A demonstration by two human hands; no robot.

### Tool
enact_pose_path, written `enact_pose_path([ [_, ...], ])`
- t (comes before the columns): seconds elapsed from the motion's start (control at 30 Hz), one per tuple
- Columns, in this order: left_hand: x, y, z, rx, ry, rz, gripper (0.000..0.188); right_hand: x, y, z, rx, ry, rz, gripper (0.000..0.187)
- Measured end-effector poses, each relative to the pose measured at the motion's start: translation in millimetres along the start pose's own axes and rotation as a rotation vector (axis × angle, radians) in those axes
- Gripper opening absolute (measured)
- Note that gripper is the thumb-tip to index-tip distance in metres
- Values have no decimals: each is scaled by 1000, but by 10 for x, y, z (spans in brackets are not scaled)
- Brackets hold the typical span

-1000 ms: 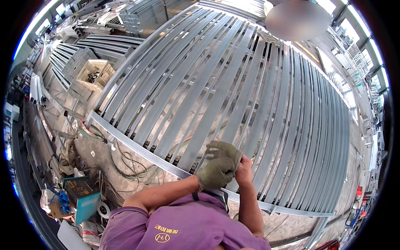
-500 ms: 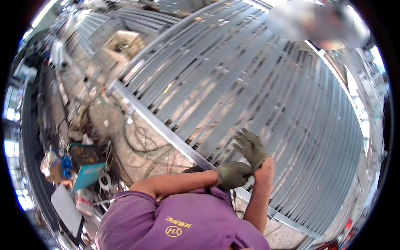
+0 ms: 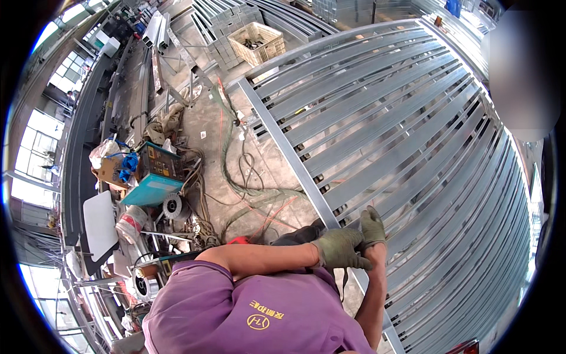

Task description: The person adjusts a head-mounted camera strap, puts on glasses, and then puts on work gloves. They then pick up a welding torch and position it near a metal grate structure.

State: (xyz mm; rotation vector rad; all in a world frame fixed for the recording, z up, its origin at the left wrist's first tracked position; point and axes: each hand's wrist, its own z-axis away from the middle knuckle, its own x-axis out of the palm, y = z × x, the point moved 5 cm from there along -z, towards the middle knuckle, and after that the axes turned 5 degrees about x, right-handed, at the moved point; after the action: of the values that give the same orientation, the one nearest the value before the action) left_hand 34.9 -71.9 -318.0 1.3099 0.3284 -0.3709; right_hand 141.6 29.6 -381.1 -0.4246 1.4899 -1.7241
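Observation:
Both of my hands wear dull green work gloves and meet in front of my chest, over the near side of a grey metal slatted panel (image 3: 354, 154). My left hand (image 3: 341, 248) reaches across to my right wrist. Its fingers are closed round the cuff of the right glove, next to bare forearm. Drawn together, the fingers of my right hand (image 3: 372, 226) look curled in, with the tip of the hand pointing up. Nothing shows in its grasp. Below both hands runs the panel's straight edge rail (image 3: 289, 154), partly covered by the left glove.
On the left, a teal-sided machine (image 3: 154, 187) stands beside a wire spool (image 3: 173, 206). Hoses and cables (image 3: 253, 192) snake over the concrete floor. Farther back, a cream plastic crate (image 3: 257, 42) holds small dark parts, near stacked metal profiles (image 3: 227, 23). A blurred person (image 3: 522, 76) is at far right.
My right hand has turned and its spread fingers have drawn together. The left hand stays at the right wrist. The view has swung, showing more floor and machinery on the left.

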Motion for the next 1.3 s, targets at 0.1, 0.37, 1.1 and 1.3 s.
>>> enact_pose_path([
  [0.1,67,-71,287,-42,-27,-152,76,455,46,134,564,-96,-480,69],
  [0.37,174,-72,601,-45,-75,-9,64,405,432,1026,-15,-379,217,84],
  [1.1,-1672,-928,720,193,57,-434,18,2373,-1217,-1064,-120,-344,-383,54],
  [1.3,-2627,-964,931,132,199,-317,26,2795,-1397,-1969,-259,-335,-37,51],
])
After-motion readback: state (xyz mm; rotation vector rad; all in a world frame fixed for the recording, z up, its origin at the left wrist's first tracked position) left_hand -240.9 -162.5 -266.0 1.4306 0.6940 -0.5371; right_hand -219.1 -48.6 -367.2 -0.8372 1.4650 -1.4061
